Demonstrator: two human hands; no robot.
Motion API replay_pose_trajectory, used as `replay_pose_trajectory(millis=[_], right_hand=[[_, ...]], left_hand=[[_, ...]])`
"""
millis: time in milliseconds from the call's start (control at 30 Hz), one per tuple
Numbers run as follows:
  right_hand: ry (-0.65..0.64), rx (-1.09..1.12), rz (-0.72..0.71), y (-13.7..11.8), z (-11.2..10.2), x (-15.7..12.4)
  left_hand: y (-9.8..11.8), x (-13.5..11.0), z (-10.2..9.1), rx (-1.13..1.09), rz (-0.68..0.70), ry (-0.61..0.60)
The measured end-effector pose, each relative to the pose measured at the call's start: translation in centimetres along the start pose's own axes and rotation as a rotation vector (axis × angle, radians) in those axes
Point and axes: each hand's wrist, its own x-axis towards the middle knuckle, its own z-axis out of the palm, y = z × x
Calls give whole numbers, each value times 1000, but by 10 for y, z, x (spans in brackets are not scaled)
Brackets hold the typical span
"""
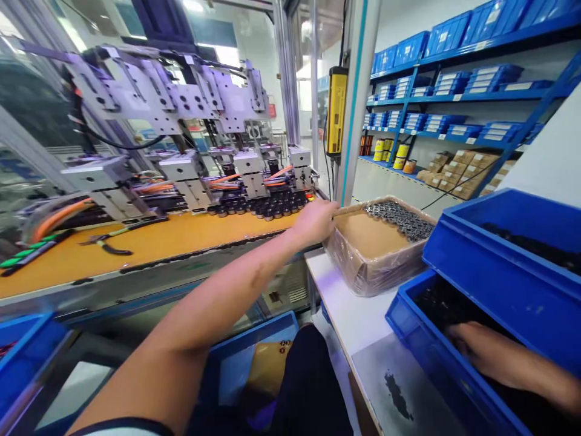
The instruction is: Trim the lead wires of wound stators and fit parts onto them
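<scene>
My left hand (316, 220) is closed at the left rim of a plastic-wrapped cardboard box (370, 272), its fingers curled over the edge. Rows of small round metal-and-black parts (402, 219) cover the box's far and right side; bare brown card shows in the rest. My right hand (485, 351) reaches down into the lower blue bin (422, 333), among dark small parts (438, 306). Its fingers are blurred and partly hidden there, so their grip does not show. Just above that hand is a second blue bin (490, 254), also holding dark parts.
A machine (181, 100) with metal fixtures stands over an orange bench top (181, 248). On it lie black round parts (276, 206), pliers (113, 239) and green-and-black tools (31, 254). Below is a blue crate (267, 330); shelves (454, 97) stand behind at right.
</scene>
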Motion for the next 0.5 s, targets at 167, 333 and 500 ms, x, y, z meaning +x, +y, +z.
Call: replay_pose_trajectory(millis=[167, 333, 500], right_hand=[[-166, 24, 21, -6, -10, -1], [-210, -136, 21, 3, -7, 2], [-152, -127, 40, 0, -4, 0]], left_hand=[[59, 50, 71, -86, 131, -269], [94, 81, 116, -177, 242, -423], [114, 97, 132, -177, 328, -422]])
